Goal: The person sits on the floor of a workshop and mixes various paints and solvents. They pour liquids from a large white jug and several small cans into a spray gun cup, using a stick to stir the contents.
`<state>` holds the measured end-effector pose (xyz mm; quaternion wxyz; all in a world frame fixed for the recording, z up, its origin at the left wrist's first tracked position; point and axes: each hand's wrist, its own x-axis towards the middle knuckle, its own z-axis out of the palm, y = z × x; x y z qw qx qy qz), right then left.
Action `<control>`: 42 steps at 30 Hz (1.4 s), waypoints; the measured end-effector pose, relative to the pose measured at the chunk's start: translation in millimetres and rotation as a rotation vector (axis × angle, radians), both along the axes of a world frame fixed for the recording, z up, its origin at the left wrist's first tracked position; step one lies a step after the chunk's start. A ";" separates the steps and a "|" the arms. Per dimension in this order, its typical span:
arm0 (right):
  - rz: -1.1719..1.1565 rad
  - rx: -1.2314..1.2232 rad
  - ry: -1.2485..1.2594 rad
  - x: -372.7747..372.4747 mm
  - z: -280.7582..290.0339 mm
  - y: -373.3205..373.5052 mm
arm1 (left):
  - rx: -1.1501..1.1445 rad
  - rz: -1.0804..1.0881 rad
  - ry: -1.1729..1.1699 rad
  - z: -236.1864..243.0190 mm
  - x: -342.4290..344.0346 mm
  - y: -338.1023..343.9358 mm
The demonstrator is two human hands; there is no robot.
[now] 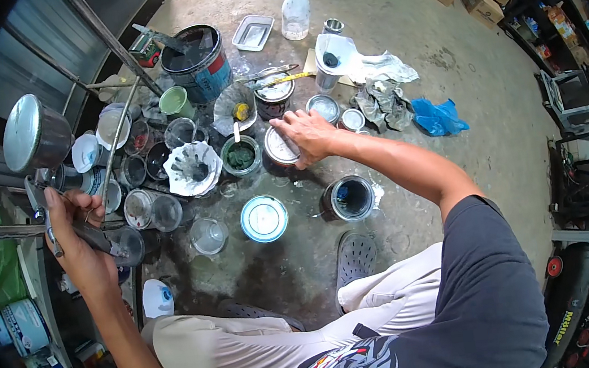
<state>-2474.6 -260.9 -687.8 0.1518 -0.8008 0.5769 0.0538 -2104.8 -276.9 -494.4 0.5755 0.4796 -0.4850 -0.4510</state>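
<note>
My left hand is closed around the handle of a spray gun with a metal cup on top, held upright beside a metal frame at the left. Out in front, my right hand rests over a round can with a pale lid, fingers curled on its top and far side. Its grip on the can is partly hidden. Left of that can stands a cup of dark green paint with a stick in it. Nearer to me are a blue-rimmed lid and an open can with dark contents.
Several used cups crowd the left, with a paint-stained paper filter among them. Behind stand a large paint bucket, a white tray and a clear bottle. Crumpled paper and a blue plastic bag lie on the right.
</note>
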 end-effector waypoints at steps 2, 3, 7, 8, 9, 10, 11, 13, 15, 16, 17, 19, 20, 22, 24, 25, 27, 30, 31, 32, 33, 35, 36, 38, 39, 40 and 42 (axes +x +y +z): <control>-0.009 -0.042 -0.043 -7.9 -4.0 -2.2 | 0.007 0.011 0.001 -3.0 -1.5 -2.7; -0.026 -0.102 -0.079 -15.1 -5.2 -6.3 | -0.008 -0.006 0.003 -4.2 -1.6 -3.3; -0.189 -0.252 -0.254 -81.9 0.4 -26.0 | 0.026 -0.009 0.033 -7.9 -1.2 -8.1; -0.305 -0.208 -0.233 -101.6 2.0 -25.3 | 0.031 -0.015 0.041 -9.1 -1.1 -8.5; -0.305 -0.198 -0.168 -120.5 3.7 -23.0 | 0.034 -0.019 0.047 -9.5 -0.5 -9.1; -0.380 -0.068 -0.063 -136.5 4.7 -18.3 | 0.033 -0.020 0.052 -9.8 -0.2 -9.9; -0.409 -0.061 -0.058 -146.3 2.6 -8.4 | 0.040 -0.022 0.052 -9.7 0.2 -10.7; -0.406 -0.035 -0.066 -153.1 -2.6 7.6 | 0.041 -0.003 0.021 -10.5 -0.1 -11.3; -0.376 -0.074 -0.102 -138.0 -11.7 18.0 | 0.029 0.003 0.019 -11.7 -2.6 -12.4; -0.347 -0.127 -0.139 -125.3 -15.7 22.5 | 0.037 -0.004 0.010 -11.2 -3.6 -13.5; -0.298 -0.148 -0.203 -110.8 -18.2 23.1 | 0.032 -0.019 0.009 -10.4 -4.9 -13.6; -0.157 -0.184 -0.217 -77.0 -19.2 15.4 | 0.034 -0.029 -0.003 -8.9 -8.5 -11.6; -0.096 -0.215 -0.226 -57.9 -18.4 11.2 | 0.014 -0.027 0.017 -8.3 -11.3 -10.2; -0.022 -0.197 -0.128 -25.9 -12.2 3.1 | -0.011 -0.035 -0.018 -5.4 -16.1 -5.3; 0.000 -0.098 -0.060 -2.6 -5.6 -5.3 | 0.037 -0.049 -0.073 0.6 -17.4 -0.9; 0.014 -0.023 -0.002 3.1 -2.2 -9.4 | 0.009 -0.072 -0.095 2.7 -17.4 1.2; 0.027 0.024 0.025 10.1 1.0 -14.2 | 0.016 -0.002 -0.084 1.8 -18.3 3.4; -0.002 -0.010 0.015 14.3 4.9 -12.0 | -0.120 -0.121 -0.126 2.1 -11.3 3.8; -0.036 0.021 0.002 17.1 5.9 -12.9 | -0.084 -0.072 -0.163 0.8 -12.1 2.9; -0.016 -0.033 0.033 21.2 5.5 -14.0 | -0.096 -0.074 -0.198 1.4 -10.8 4.0; 0.016 -0.056 -0.021 21.2 7.2 -14.5 | -0.036 -0.123 -0.281 3.0 -7.8 3.0; 0.052 -0.099 -0.067 24.2 7.8 -15.0 | -0.059 -0.122 -0.148 3.6 -10.3 0.9; 0.014 -0.079 -0.044 25.6 7.1 -16.5 | -0.094 -0.131 -0.166 2.3 -9.5 -2.9; 0.003 -0.060 -0.032 25.9 7.8 -16.7 | -0.101 -0.123 -0.111 2.9 -11.3 -3.2; -0.003 -0.051 -0.036 26.1 7.8 -17.7 | -0.106 -0.111 -0.112 2.6 -12.2 -4.9; -0.013 -0.038 -0.039 25.4 7.7 -17.8 | -0.124 -0.114 -0.114 2.0 -11.7 -6.7; -0.015 -0.025 -0.050 24.9 6.9 -17.7 | -0.111 -0.124 -0.125 0.6 -12.0 -9.3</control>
